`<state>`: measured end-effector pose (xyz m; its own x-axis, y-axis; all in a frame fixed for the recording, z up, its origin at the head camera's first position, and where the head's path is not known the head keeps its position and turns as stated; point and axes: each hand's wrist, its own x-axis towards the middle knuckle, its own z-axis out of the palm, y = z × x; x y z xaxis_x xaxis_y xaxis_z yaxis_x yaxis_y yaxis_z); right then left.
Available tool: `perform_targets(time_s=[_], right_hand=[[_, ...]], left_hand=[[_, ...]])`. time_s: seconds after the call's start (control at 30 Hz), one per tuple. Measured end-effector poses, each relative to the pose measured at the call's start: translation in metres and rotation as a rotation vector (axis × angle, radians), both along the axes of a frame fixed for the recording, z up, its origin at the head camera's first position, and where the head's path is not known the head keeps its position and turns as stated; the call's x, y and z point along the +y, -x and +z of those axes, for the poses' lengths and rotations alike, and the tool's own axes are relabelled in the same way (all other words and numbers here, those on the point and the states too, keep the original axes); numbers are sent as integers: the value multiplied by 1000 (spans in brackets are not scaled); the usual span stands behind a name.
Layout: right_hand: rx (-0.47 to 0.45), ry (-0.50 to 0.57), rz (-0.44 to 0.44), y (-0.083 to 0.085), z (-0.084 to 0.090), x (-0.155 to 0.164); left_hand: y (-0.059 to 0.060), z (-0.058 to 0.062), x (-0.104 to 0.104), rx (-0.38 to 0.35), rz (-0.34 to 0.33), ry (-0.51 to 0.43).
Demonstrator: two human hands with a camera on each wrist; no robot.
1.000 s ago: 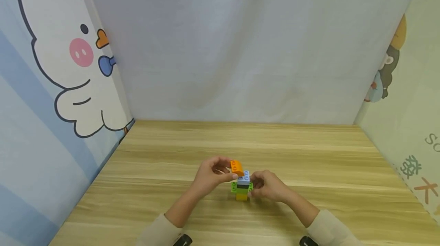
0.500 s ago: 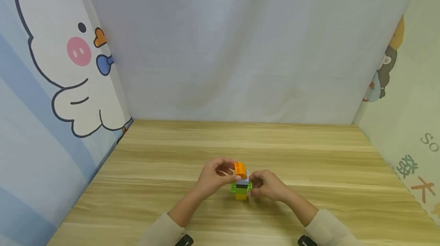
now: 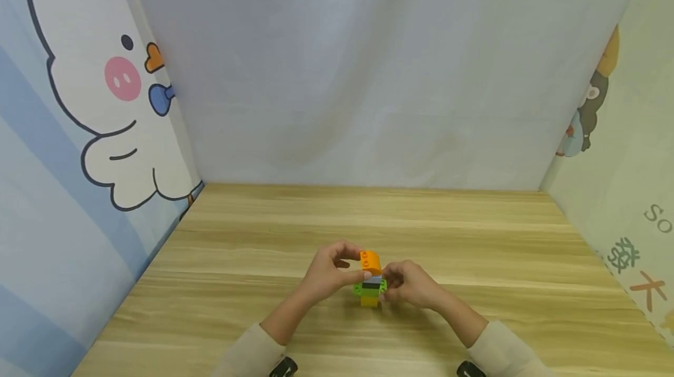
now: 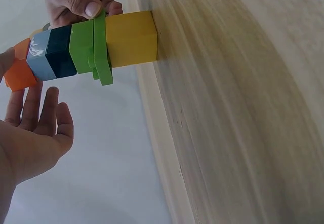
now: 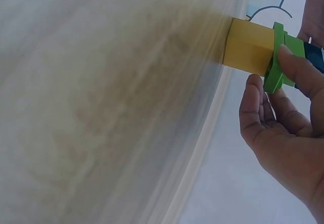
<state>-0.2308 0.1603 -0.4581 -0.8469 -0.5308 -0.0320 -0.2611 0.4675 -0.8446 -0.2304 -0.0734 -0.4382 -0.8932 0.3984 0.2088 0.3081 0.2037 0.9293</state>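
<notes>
A small tower of toy building bricks stands upright on the table. From the bottom it has a yellow brick [image 4: 132,39], a wide green plate [image 4: 103,51], a green brick [image 4: 81,40], a dark teal brick [image 4: 61,53] and a light blue brick [image 4: 39,57]. On top is an orange curved brick [image 3: 371,262], pinched between thumb and fingers of my left hand [image 3: 329,273]; it meets the light blue brick in the left wrist view. My right hand [image 3: 413,286] grips the tower's green part from the right, thumb on one side and fingers beneath the plate's edge.
The wood-grain table [image 3: 253,225] reaches back to a pale grey curtain [image 3: 337,72]. Printed cartoon panels flank it, a white character [image 3: 79,72] at left and a pale green panel [image 3: 616,189] at right. Beige sleeves [image 3: 250,353] cover the forearms.
My left hand has moved slightly right and down, bringing the orange curved brick from a tilt beside the light blue brick to on top of it. My right hand has stayed at the tower.
</notes>
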Motion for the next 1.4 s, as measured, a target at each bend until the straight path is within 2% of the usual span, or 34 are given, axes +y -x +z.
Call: perform_targets(time_s=[0.3,0.53,0.73,0.93,1.23,1.4], right_hand=[[-9,1,0,-1,3,-1],[-14,1,5,-1,2,-2],[-21,7,-3,-2,1,-2],[-4,-3,-9,-1,2,-3],[2,-7,-4,-1,3,-3],[3,-3,-11,-4,3,-3]], left_hand=[[2,1,0,-1,-27,-3],[2,1,1,35,-71,-7],[2,0,0,41,-69,-12],[5,1,0,40,-72,25],[8,9,0,124,-102,98],[8,10,2,138,-108,130]])
